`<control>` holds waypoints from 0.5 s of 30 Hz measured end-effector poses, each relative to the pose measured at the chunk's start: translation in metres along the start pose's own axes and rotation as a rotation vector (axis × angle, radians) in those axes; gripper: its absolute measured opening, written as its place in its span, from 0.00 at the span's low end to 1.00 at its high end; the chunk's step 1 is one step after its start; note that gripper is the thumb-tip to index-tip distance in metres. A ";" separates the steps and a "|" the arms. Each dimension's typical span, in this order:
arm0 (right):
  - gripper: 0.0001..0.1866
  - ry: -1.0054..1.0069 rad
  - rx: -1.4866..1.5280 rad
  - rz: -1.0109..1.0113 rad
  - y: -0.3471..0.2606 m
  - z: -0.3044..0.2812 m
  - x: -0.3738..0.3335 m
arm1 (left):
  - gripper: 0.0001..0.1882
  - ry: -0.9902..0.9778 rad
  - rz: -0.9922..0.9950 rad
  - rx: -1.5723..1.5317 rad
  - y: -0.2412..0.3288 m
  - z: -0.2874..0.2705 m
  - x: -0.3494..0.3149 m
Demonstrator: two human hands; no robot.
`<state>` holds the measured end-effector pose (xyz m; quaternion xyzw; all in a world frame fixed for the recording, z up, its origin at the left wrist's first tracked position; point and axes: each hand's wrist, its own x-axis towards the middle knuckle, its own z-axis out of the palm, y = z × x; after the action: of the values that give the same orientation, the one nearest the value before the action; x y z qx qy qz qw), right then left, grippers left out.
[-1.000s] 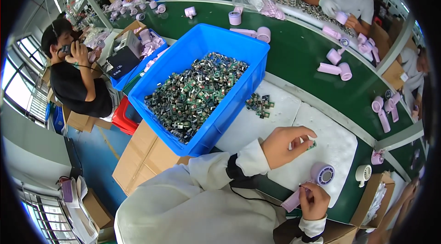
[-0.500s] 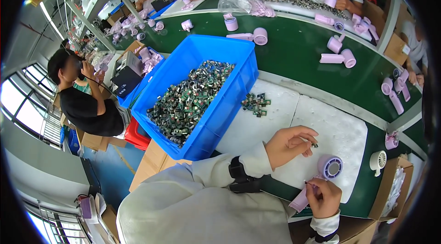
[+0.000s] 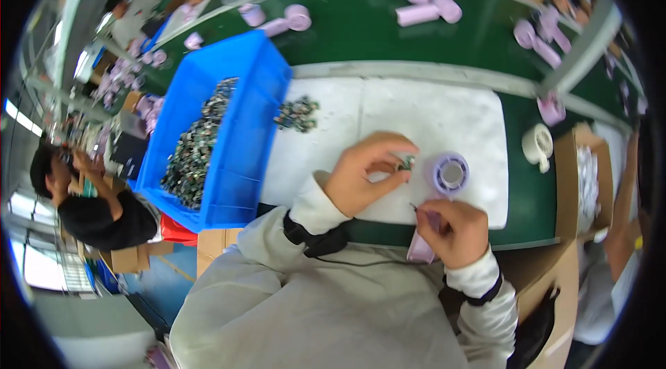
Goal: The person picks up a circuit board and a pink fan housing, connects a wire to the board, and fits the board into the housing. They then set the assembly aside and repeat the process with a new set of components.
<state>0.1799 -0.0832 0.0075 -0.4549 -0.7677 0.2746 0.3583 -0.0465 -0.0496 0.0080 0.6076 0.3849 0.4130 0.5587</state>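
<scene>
Between the thumb and fingers of my left hand is a small green circuit board, held above the white foam sheet. My right hand, just nearer to me, pinches a thin dark wire-like piece. Beside both hands lies a light purple handheld fan, its round head on the foam and its handle partly covered by my right hand. Left of the foam stands a blue bin holding a heap of small circuit boards. A small pile of boards rests on the foam beside it.
Across the green bench lie several purple fans. A roll of white tape and a cardboard box stand at the right. A metal post rises there. A person in black is at the left; others work opposite.
The view has turned, so the bench appears shifted left and up. My left hand has turned, bringing the circuit board into clearer sight. My right hand still pinches near the fan handle.
</scene>
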 end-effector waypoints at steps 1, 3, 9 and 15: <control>0.06 0.010 0.027 0.021 0.000 -0.001 -0.001 | 0.17 0.025 -0.016 -0.026 0.007 0.004 0.001; 0.06 0.043 0.051 0.024 0.001 -0.002 0.003 | 0.18 0.032 -0.059 -0.060 0.008 0.008 0.001; 0.06 0.130 0.136 0.056 0.006 0.000 0.006 | 0.18 -0.118 -0.138 -0.035 0.002 0.010 0.005; 0.06 0.112 0.216 0.179 0.001 -0.004 0.003 | 0.16 -0.118 -0.250 -0.105 0.008 0.013 -0.004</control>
<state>0.1828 -0.0797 0.0099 -0.4948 -0.6689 0.3606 0.4216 -0.0360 -0.0584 0.0157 0.5482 0.4021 0.3229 0.6584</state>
